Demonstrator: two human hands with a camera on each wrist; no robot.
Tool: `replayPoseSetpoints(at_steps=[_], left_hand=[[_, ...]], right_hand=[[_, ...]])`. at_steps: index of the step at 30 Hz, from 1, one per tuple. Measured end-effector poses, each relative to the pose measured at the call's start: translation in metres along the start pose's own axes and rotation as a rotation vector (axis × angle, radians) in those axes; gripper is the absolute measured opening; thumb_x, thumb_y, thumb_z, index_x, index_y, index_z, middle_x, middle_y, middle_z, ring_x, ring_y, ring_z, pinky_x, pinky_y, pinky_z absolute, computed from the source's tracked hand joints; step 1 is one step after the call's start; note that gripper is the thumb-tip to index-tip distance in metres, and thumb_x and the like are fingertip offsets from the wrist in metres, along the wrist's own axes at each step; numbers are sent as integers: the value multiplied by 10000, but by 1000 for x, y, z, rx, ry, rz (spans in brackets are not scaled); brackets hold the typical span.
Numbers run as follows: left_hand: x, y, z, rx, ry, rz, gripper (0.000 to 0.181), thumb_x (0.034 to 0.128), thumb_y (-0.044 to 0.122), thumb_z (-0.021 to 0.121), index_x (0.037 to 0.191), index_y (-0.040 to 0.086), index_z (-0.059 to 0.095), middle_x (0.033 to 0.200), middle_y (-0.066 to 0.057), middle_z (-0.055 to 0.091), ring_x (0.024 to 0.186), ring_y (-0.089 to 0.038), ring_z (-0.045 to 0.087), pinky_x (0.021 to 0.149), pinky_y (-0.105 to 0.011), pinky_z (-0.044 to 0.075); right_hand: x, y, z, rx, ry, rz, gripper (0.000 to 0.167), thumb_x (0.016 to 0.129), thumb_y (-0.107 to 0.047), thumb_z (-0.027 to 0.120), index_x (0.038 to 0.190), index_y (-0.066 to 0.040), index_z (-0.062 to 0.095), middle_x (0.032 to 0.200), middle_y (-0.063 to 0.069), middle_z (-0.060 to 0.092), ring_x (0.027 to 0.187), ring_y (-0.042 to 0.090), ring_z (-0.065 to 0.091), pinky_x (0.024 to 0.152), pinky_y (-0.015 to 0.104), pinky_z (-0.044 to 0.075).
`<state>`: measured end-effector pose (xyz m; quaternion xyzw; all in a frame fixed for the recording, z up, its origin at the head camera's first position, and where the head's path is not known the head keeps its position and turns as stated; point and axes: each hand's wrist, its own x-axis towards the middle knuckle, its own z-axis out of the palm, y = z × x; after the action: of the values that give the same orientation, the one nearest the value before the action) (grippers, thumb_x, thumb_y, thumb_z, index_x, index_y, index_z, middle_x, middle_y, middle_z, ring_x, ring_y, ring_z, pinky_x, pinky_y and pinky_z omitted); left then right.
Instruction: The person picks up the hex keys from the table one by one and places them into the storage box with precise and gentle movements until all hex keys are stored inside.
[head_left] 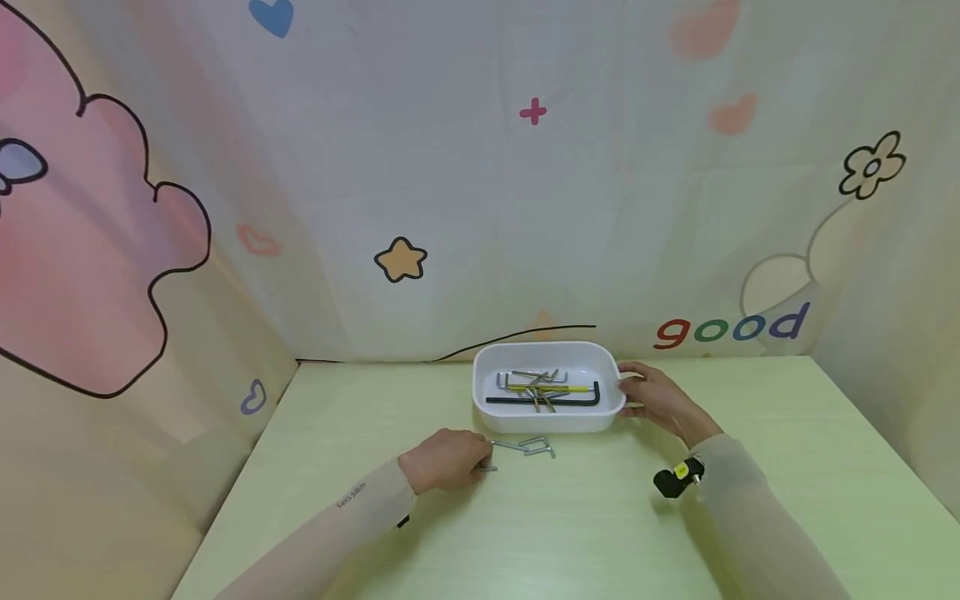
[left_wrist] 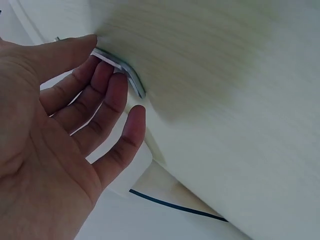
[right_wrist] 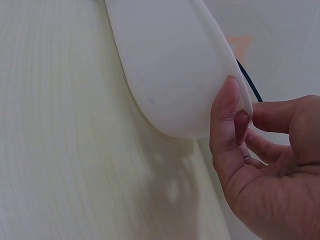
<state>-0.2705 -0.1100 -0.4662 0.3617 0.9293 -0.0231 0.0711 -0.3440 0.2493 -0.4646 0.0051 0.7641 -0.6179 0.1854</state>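
Note:
My left hand (head_left: pixel 448 460) is low over the table, just in front of a white plastic tray (head_left: pixel 547 423). Between its thumb and fingertips it pinches a silver hex key (left_wrist: pixel 134 78), whose bent end sticks out past the fingers. Several more silver hex keys (head_left: pixel 536 450) lie loose on the table to the right of that hand. My right hand (head_left: pixel 662 402) grips the tray's right end, with the rim between thumb and fingers in the right wrist view. Inside the tray are a long black hex key (head_left: pixel 536 402), a yellow one (head_left: pixel 558 389) and several smaller metal ones.
A pale green-yellow table (head_left: pixel 570 533) spreads out around the tray. Behind it hangs a light printed curtain (head_left: pixel 465 167) that meets the table's back edge close to the tray. A small black device (head_left: pixel 672 480) is at the right wrist.

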Motion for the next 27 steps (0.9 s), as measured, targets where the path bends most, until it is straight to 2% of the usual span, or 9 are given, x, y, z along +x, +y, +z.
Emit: replayPoseSetpoints(at_steps=[12, 17, 22, 27], left_hand=[[-1, 2, 2, 9, -14, 22, 57, 941, 182, 657, 890, 191, 633, 829, 87, 585, 741, -54, 498, 702, -201, 513], [1, 0, 6, 55, -10, 30, 53, 963, 210, 625, 918, 182, 618, 850, 69, 601, 770, -74, 513, 756, -223, 502], [0, -1, 8, 121, 3, 36, 80, 973, 212, 602, 904, 183, 573, 830, 63, 587, 779, -88, 513, 755, -247, 465], [-1, -2, 10, 177, 14, 49, 32, 972, 188, 596, 957, 161, 586, 877, 39, 616, 835, -111, 555, 795, -274, 489]], right_hand=[[1, 1, -1, -13, 10, 12, 516, 1034, -115, 430, 1515, -47, 256, 1370, 214, 442, 1025, 231, 566, 827, 278, 587], [0, 0, -2, -7, 12, 2, 511, 1034, -108, 429, 1512, -41, 264, 1328, 210, 463, 1017, 233, 571, 816, 280, 590], [0, 0, -3, 1, 9, -1, 502, 1034, -106, 424, 1507, -35, 269, 1349, 220, 461, 1015, 231, 574, 810, 285, 592], [1, 1, -2, 0, 5, 5, 505, 1035, -113, 423, 1509, -39, 265, 1368, 214, 450, 1006, 223, 571, 817, 291, 593]])
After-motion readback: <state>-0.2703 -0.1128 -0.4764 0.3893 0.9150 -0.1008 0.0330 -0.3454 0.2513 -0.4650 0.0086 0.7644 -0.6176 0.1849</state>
